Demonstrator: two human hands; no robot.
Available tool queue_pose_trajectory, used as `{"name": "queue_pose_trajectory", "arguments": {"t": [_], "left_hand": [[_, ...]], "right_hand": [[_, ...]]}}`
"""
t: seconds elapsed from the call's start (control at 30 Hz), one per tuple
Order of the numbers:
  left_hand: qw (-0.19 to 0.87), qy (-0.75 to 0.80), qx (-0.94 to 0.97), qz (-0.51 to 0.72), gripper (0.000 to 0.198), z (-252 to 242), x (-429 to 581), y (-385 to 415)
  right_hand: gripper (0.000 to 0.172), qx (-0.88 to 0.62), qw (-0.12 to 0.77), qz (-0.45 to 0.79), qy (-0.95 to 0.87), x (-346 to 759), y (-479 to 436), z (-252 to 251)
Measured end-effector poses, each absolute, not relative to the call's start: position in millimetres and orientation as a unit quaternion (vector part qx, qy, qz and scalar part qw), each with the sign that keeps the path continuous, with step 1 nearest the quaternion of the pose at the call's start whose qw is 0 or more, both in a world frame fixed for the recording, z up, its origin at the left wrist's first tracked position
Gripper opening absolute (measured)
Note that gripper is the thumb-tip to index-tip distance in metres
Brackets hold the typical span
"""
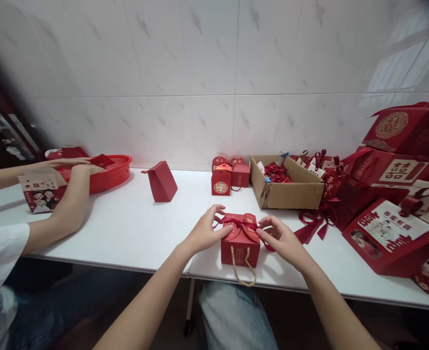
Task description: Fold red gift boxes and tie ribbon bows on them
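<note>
A small red gift box [239, 250] stands on the white table in front of me, its curved top flaps folded together. Across its top runs a dark red ribbon [241, 223], gathered at the middle. My left hand [209, 231] is at the box's left side, thumb over the top edge and fingers closed on the ribbon. At the right side my right hand [278, 238] pinches the ribbon's other part, with a loose end trailing below the fingers. From the box front a twisted gold cord handle [250, 282] hangs over the table edge.
Several small red boxes [221, 183] stand by the wall beside a cardboard box [291, 195] of red ribbons. Larger red gift boxes [389, 238] are piled at right. A red box [162, 182] stands left of centre. Further left, a co-worker's hands [81, 165] reach over a red basket [117, 177].
</note>
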State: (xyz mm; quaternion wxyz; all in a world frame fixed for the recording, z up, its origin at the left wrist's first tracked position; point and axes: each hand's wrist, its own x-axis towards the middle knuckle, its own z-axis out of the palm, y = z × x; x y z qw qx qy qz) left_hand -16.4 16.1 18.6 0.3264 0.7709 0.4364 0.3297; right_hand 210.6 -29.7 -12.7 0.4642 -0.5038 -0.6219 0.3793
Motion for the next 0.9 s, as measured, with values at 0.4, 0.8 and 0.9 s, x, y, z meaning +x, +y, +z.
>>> {"name": "queue_pose_trajectory", "arguments": {"t": [0.4, 0.8, 0.9], "left_hand": [[0.472, 0.468, 0.712, 0.226, 0.046, 13, -22, 22], [0.414, 0.524, 0.671, 0.321, 0.056, 4, -33, 20], [0.391, 0.536, 0.675, 0.323, 0.054, 9, -33, 20]], "right_hand": [[0.041, -0.479, 0.458, 0.492, -0.565, 208, -22, -27], [0.039, -0.559, 0.443, 0.314, -0.627, 226, -33, -22], [0.037, -0.581, 0.428, 0.254, -0.644, 228, -31, -13]]}}
